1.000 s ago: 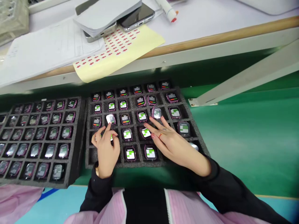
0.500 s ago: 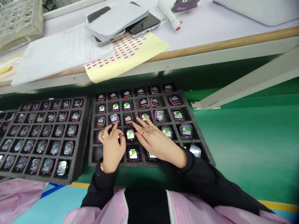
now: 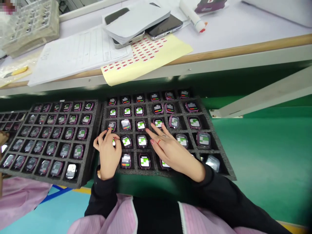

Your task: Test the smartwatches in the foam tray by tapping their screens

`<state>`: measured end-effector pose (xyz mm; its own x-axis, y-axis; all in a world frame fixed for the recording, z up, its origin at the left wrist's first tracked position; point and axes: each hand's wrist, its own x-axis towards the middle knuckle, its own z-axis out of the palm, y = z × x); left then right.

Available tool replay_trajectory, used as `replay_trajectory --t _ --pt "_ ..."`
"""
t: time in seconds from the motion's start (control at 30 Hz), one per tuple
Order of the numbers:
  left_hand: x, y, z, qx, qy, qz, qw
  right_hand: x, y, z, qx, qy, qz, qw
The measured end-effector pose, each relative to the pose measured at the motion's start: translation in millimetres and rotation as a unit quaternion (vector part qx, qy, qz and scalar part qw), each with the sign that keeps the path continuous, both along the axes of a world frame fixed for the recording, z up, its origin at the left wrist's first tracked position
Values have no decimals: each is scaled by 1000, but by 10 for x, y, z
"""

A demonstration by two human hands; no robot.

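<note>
My left hand (image 3: pixel 108 154) is curled over a smartwatch (image 3: pixel 113 142) in the near-left part of the foam tray (image 3: pixel 220 164), its fingertips down on the watch, though I cannot tell whether it is gripped. My right hand (image 3: pixel 173 152) lies open, grasping nothing, with its fingertips (image 3: pixel 154 142) just above the lit watches. The step in hand looks like working through the seated watches cell by cell, and that cell seems to call for a careful press or lift. To my left sits a second foam tray (image 3: pixel 81 180) of watches; farther off, on the counter (image 3: pixel 243 32), lie a sheet of red stickers (image 3: pixel 148 58) and a smartphone (image 3: pixel 165 27).
</note>
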<state>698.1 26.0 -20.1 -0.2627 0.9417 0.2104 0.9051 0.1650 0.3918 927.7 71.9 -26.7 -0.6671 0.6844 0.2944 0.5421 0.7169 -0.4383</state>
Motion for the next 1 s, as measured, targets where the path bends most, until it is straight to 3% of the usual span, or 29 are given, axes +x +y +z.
replay_trajectory --t 0.4,0.63,0.8,1.0 --pt "-18 9 -50 -30 25 -8 999 104 -91 46 -23 47 -22 998" --pt "74 -2 13 -16 11 -23 1000 201 -96 52 -16 59 -41 997" --pt "359 -107 50 18 -50 -92 994 345 -20 120 6 27 -58 998" --pt "765 -324 -25 75 -138 -285 946 508 363 204 69 -48 -28 996"
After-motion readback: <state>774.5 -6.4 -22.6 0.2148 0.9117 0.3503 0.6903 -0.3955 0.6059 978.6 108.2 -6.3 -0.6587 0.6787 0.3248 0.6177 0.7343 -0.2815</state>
